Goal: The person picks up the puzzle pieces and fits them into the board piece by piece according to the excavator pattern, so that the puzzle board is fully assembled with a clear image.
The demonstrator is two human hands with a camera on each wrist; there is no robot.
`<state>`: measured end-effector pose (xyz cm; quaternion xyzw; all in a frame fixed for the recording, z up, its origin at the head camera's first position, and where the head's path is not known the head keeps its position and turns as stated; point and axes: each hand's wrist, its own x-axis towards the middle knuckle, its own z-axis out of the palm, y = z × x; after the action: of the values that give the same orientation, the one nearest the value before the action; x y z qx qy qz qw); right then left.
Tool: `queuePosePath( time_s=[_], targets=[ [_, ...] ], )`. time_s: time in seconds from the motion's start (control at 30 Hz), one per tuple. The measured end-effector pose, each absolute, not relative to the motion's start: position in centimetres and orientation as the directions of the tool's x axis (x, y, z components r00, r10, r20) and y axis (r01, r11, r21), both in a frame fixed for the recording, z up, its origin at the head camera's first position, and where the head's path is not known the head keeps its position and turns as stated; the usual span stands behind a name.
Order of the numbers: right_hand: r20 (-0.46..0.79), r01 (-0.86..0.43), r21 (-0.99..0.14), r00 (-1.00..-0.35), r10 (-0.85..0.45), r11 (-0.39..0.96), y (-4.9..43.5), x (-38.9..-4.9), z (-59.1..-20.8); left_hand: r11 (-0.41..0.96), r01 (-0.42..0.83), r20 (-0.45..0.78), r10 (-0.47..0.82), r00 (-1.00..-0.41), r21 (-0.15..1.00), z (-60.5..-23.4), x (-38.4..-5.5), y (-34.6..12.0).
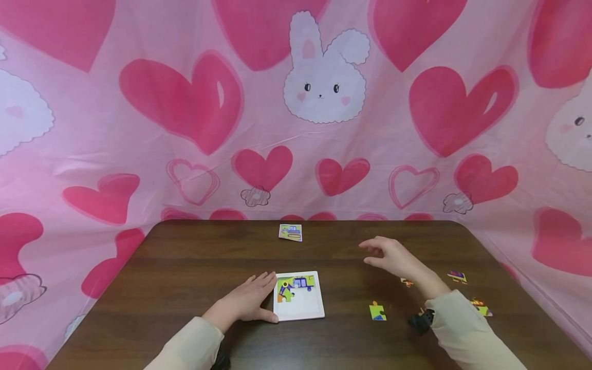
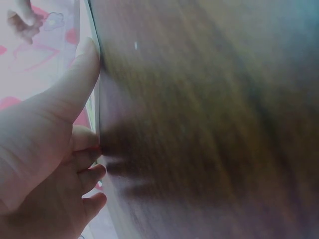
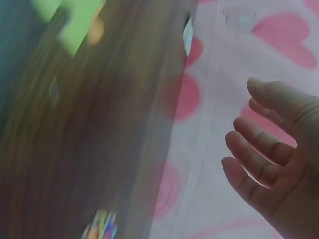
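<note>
White and partly filled, the jigsaw tray (image 1: 300, 310) lies on the wood-grain table (image 1: 185, 267), its left edge touched by the extended fingers of the left hand (image 1: 247, 300), whose uneven push could slide it or jar the seated pieces (image 1: 302, 282), while the right hand (image 1: 390, 257) hovers empty, fingers loosely bent.
</note>
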<state>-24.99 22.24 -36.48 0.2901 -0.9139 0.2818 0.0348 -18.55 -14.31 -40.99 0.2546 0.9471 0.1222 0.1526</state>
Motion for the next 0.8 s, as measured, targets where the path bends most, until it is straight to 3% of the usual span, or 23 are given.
queuePosePath(
  time_s=[0.43, 0.6, 0.8],
  targets=[
    [0.141, -0.415, -0.499, -0.905, -0.401, 0.761, 29.1, -24.8, -38.6, 0.837, 0.448, -0.219, 0.523, -0.823, 0.315, -40.5, -18.2, -14.2],
    [0.053, -0.391, -0.484, -0.906, -0.42, 0.782, 30.6, -24.4, -39.3, 0.837, 0.443, -0.219, 0.521, -0.825, 0.322, -40.6, -18.2, -14.2],
    [0.033, -0.406, -0.447, -0.898, -0.439, 0.797, 31.8, -24.3, -40.2, 0.837, 0.44, -0.222, 0.52, -0.824, 0.326, -40.5, -18.3, -14.2]
  ],
)
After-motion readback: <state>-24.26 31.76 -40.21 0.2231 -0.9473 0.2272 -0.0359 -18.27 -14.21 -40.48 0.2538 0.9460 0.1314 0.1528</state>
